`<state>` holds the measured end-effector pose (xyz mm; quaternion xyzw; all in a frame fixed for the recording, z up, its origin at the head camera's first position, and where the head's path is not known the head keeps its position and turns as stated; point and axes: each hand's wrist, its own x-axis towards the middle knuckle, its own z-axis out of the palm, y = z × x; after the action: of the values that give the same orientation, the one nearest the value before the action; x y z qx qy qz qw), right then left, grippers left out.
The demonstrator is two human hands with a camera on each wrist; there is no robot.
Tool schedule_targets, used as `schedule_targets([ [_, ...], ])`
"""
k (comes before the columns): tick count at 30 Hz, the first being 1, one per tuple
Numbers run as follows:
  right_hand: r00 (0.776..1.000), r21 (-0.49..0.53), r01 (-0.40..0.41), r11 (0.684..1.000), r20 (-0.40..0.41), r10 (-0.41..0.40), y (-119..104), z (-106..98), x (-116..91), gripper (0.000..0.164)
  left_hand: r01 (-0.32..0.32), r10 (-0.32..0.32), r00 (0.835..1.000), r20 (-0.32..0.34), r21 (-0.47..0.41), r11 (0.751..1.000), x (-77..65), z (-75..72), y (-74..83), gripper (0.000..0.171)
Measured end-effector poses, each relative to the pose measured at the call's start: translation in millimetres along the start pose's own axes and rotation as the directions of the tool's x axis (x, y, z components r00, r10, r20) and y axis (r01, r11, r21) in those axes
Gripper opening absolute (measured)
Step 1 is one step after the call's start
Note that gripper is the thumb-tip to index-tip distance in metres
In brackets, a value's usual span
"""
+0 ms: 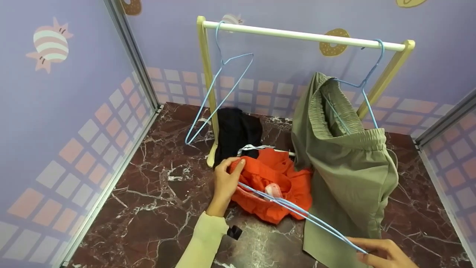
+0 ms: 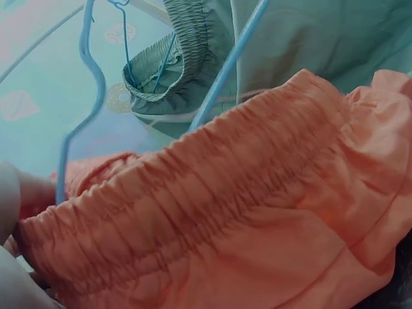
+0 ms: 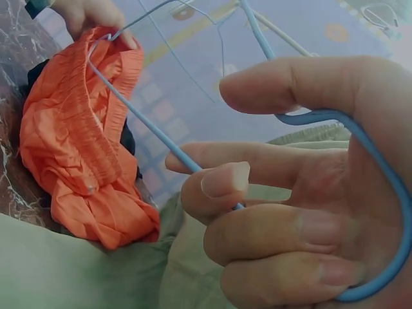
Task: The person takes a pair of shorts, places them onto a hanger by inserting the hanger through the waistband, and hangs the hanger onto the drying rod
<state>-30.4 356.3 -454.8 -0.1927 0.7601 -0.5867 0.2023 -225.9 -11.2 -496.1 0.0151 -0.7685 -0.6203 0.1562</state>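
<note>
My left hand (image 1: pixel 227 182) pinches the waistband of an orange elastic-waist garment (image 1: pixel 260 173), thumb over its edge. A pale label shows inside the waist. In my right hand (image 1: pixel 386 253) is a blue wire hanger (image 1: pixel 319 220), gripped near its hook, with curled fingers around the wire in the right wrist view. The hanger's far end reaches into the waist opening beside the left fingers. Seen from the left wrist, the hanger wire (image 2: pixel 225 67) passes behind the gathered orange waistband (image 2: pixel 187 193).
A rack with a white rail (image 1: pixel 297 34) stands ahead. An unloaded blue hanger (image 1: pixel 232 87) hangs at its left, and olive-green pants (image 1: pixel 346 160) hang on another at its right. Black cloth (image 1: pixel 238 128) lies by the left post on the dark marbled surface (image 1: pixel 148 208).
</note>
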Motion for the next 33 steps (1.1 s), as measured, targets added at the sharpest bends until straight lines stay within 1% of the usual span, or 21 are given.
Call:
schedule_targets([
  [1,1.0,-0.014,-0.018,1.0,-0.005,0.017,-1,1,1,0.04,-0.009,0.008,1.0,0.023,0.019,1.0,-0.6,-0.1,0.5,0.014],
  [3,0.997,-0.001,-0.082,0.997,-0.015,0.082,-3,2,3,0.038,-0.036,0.033,0.997,0.063,0.044,0.998,-1.8,-0.3,1.8,0.015],
  [5,0.991,-0.006,-0.129,0.992,-0.033,0.128,-6,5,6,0.037,-0.064,0.057,0.993,0.099,0.062,0.996,-3.1,-0.2,2.9,0.016],
  [8,0.981,-0.042,-0.183,0.982,-0.071,0.18,-11,7,10,0.036,-0.105,0.094,0.985,0.147,0.065,0.992,-5.0,0.0,4.5,0.018],
  [11,0.973,-0.081,-0.216,0.973,-0.106,0.207,-14,9,14,0.035,-0.128,0.114,0.977,0.178,0.068,0.989,-6.5,0.0,5.6,0.019],
  [15,0.973,-0.121,-0.206,0.971,-0.135,0.19,-15,12,18,0.035,-0.143,0.127,0.976,0.178,0.08,0.987,-6.9,-0.7,6.4,0.018],
  [19,0.973,-0.105,-0.201,0.974,-0.138,0.186,-13,15,21,0.035,-0.169,0.148,0.973,0.175,0.11,0.979,-7.4,-1.5,7.7,0.019],
  [21,0.972,-0.089,-0.201,0.976,-0.14,0.187,-13,16,23,0.034,-0.188,0.165,0.969,0.182,0.117,0.975,-7.9,-1.4,8.2,0.02],
  [24,0.977,-0.076,-0.177,0.981,-0.138,0.166,-12,18,26,0.034,-0.205,0.179,0.964,0.198,0.117,0.972,-8.6,-0.1,8.7,0.022],
  [30,0.976,-0.038,-0.177,0.984,-0.137,0.17,-13,21,33,0.035,-0.239,0.201,0.944,0.26,0.122,0.963,-10.9,2.2,10.2,0.021],
  [33,0.98,-0.036,-0.148,0.988,-0.143,0.141,-12,23,34,0.034,-0.259,0.215,0.932,0.29,0.122,0.958,-12.5,2.8,10.7,0.021],
])
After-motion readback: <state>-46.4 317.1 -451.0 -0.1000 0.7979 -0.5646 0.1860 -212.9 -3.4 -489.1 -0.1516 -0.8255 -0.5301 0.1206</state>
